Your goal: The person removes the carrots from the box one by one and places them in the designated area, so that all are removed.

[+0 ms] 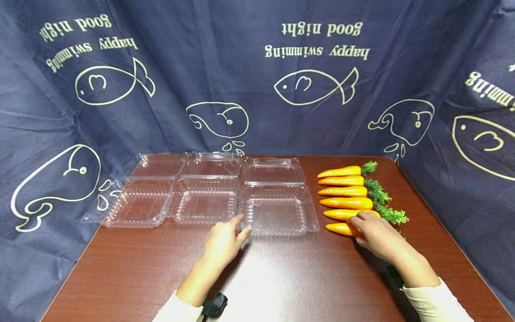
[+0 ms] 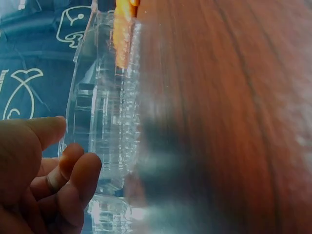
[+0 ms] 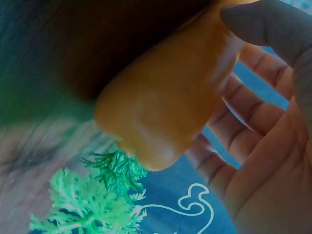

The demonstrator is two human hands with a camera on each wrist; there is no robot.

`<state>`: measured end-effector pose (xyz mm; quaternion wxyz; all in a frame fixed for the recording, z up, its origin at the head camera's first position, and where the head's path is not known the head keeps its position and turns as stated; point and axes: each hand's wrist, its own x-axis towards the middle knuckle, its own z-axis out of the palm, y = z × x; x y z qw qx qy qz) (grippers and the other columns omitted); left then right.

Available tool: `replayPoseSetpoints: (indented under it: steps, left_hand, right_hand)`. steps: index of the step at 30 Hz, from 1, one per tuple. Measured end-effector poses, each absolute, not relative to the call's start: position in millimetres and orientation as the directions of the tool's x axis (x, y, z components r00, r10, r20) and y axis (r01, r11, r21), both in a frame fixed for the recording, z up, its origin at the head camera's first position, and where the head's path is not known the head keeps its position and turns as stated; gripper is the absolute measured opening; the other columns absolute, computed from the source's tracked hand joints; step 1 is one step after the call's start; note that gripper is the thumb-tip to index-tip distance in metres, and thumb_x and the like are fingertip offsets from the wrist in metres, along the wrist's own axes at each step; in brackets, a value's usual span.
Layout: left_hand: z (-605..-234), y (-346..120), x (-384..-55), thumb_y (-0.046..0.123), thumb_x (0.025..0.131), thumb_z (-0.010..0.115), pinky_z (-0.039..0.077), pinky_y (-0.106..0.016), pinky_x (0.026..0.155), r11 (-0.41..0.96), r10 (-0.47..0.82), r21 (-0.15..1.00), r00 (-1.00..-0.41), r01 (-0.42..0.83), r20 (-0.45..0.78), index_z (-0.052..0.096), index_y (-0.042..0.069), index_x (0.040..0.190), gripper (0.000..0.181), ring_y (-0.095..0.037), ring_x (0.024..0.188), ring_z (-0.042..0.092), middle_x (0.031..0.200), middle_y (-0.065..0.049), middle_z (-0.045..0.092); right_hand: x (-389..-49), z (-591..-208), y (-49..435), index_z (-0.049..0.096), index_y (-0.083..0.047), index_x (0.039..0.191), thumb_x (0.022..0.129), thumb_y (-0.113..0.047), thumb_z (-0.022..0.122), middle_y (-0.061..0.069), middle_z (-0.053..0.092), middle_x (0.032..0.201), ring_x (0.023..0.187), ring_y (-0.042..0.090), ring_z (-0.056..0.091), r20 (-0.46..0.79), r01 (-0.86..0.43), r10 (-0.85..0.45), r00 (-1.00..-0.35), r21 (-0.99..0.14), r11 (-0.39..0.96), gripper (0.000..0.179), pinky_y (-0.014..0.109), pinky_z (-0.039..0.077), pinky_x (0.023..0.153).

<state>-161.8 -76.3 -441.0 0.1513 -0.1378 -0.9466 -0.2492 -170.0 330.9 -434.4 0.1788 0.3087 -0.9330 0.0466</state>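
Observation:
Several orange toy carrots (image 1: 346, 203) with green tops lie in a column on the right of the table. My right hand (image 1: 378, 235) holds the nearest carrot (image 3: 161, 97), thumb on one side and fingers on the other. Its thick end shows in the right wrist view, near feathery green leaves (image 3: 92, 200). My left hand (image 1: 223, 241) is at the near left corner of the right-hand clear plastic container (image 1: 277, 210). Its thumb and index finger are spread apart there; in the left wrist view the fingers (image 2: 83, 178) lie beside the clear rim.
Two more clear hinged containers, a middle one (image 1: 207, 199) and a left one (image 1: 138, 201), stand in the row, lids opened backward. The brown wooden table (image 1: 281, 277) meets a dark blue printed cloth (image 1: 257, 120) behind and at both sides.

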Motion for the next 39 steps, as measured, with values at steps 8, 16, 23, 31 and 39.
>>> replayPoseSetpoints:
  steps: [8, 16, 23, 31, 39]
  left_hand:
    - [-437.2, -71.0, -165.3, 0.037, 0.092, 0.07, 0.056, -0.045, 0.057, 0.864, 0.146, 0.428, -0.946, 0.265, 0.291, 0.067, 0.007, 0.126, 0.046, -0.035, 0.077, 0.072, 0.095, -0.018, 0.073]
    - [-436.7, -64.7, -168.1, 0.035, 0.095, 0.066, 0.055, -0.047, 0.053, 0.879, 0.102, 0.424, -0.955, 0.217, 0.278, 0.065, 0.01, 0.129, 0.043, -0.039, 0.073, 0.07, 0.094, -0.021, 0.073]
    - [-436.7, -61.1, -169.3, 0.035, 0.098, 0.063, 0.054, -0.041, 0.05, 0.875, 0.089, 0.447, -0.968, 0.188, 0.233, 0.062, 0.009, 0.134, 0.045, -0.034, 0.069, 0.07, 0.097, -0.021, 0.072]
    - [-437.4, -59.4, -171.7, 0.036, 0.098, 0.061, 0.052, -0.037, 0.049, 0.882, 0.071, 0.445, -0.976, 0.158, 0.205, 0.06, 0.01, 0.137, 0.047, -0.034, 0.07, 0.07, 0.1, -0.021, 0.072]
    - [-437.7, -58.7, -174.5, 0.037, 0.097, 0.063, 0.054, -0.043, 0.051, 0.871, 0.042, 0.467, -0.971, 0.15, 0.234, 0.062, 0.011, 0.134, 0.046, -0.038, 0.069, 0.07, 0.099, -0.022, 0.072]
  right_hand:
    - [-172.6, -437.0, 331.4, 0.06, -0.012, 0.087, 0.055, -0.001, 0.086, -0.001, 0.052, 0.078, 0.074, 0.031, 0.056, 0.392, -0.617, -0.581, -0.714, 0.04, 0.786, 0.042, 0.048, 0.047, 0.062]
    - [-175.5, -435.4, 330.4, 0.059, -0.012, 0.085, 0.054, 0.0, 0.085, -0.002, 0.05, 0.076, 0.071, 0.031, 0.056, 0.41, -0.625, -0.586, -0.699, 0.048, 0.779, 0.042, 0.048, 0.045, 0.062]
    - [-175.4, -435.5, 331.2, 0.059, -0.012, 0.084, 0.056, -0.001, 0.085, -0.003, 0.048, 0.076, 0.071, 0.03, 0.055, 0.395, -0.618, -0.577, -0.715, 0.03, 0.786, 0.041, 0.048, 0.045, 0.061]
    - [-175.4, -437.3, 329.0, 0.06, -0.012, 0.085, 0.058, -0.001, 0.083, -0.003, 0.048, 0.077, 0.073, 0.029, 0.055, 0.388, -0.617, -0.572, -0.723, 0.01, 0.787, 0.037, 0.047, 0.045, 0.063]
    - [-174.5, -438.1, 328.3, 0.06, -0.012, 0.085, 0.059, -0.002, 0.085, -0.002, 0.05, 0.077, 0.073, 0.03, 0.056, 0.375, -0.602, -0.56, -0.739, 0.006, 0.799, 0.037, 0.048, 0.046, 0.062]
